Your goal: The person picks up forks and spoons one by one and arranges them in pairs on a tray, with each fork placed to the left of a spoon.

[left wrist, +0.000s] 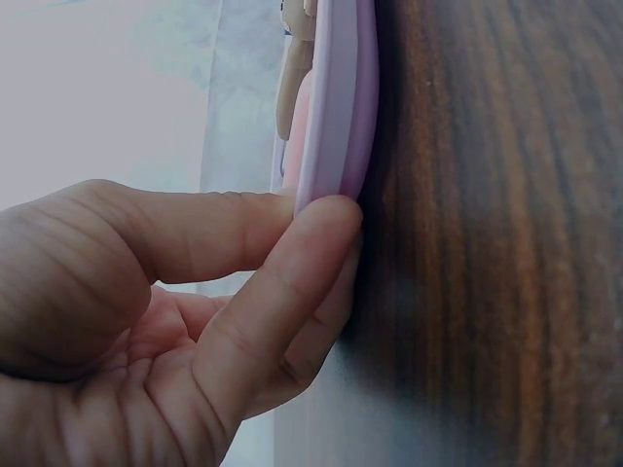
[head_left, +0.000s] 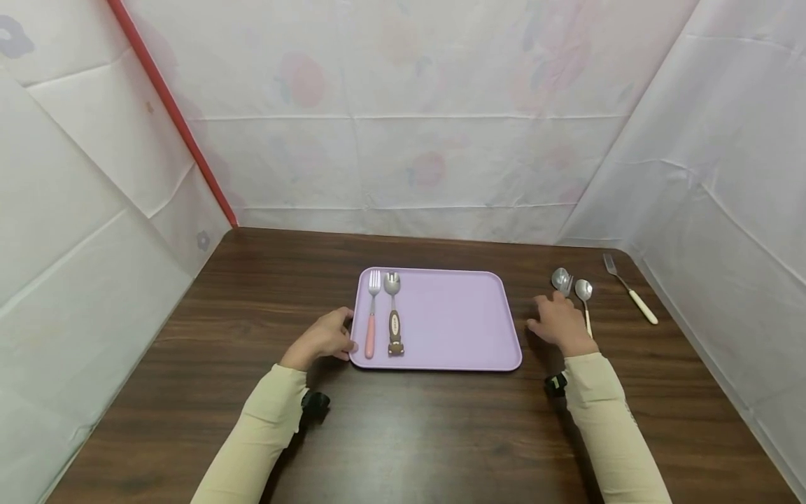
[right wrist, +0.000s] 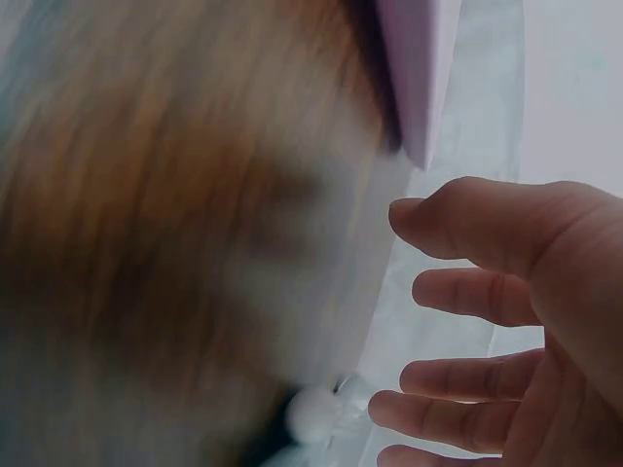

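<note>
Head view: the left hand (head_left: 322,338) pinches the left edge of the lilac tray (head_left: 453,318) at frame centre. The right hand (head_left: 560,323), fingers relaxed and holding nothing, hovers right of it, near two spoons (head_left: 573,285).
</note>
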A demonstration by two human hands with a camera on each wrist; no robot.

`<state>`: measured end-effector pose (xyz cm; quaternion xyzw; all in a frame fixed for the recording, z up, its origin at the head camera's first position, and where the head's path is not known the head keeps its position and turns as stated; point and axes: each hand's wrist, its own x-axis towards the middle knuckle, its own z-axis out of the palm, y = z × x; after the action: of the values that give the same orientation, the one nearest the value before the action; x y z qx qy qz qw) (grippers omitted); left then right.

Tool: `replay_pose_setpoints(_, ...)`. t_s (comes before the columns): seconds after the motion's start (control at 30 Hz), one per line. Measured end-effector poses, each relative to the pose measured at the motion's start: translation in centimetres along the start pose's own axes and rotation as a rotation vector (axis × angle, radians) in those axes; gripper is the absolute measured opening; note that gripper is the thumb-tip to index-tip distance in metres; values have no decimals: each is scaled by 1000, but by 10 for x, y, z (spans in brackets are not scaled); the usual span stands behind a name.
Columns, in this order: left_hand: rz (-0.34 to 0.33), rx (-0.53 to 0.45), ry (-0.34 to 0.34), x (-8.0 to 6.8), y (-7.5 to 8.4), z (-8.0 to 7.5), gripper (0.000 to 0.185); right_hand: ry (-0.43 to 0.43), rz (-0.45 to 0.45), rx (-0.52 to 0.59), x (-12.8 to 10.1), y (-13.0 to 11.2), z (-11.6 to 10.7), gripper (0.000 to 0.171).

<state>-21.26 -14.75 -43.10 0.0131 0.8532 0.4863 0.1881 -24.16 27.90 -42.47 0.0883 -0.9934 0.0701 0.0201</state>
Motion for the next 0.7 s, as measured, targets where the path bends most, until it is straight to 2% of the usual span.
replay_pose_setpoints(0.7, 10, 17, 9, -1, 0, 0, 61, -53, 62, 98, -11, 30, -3, 52)
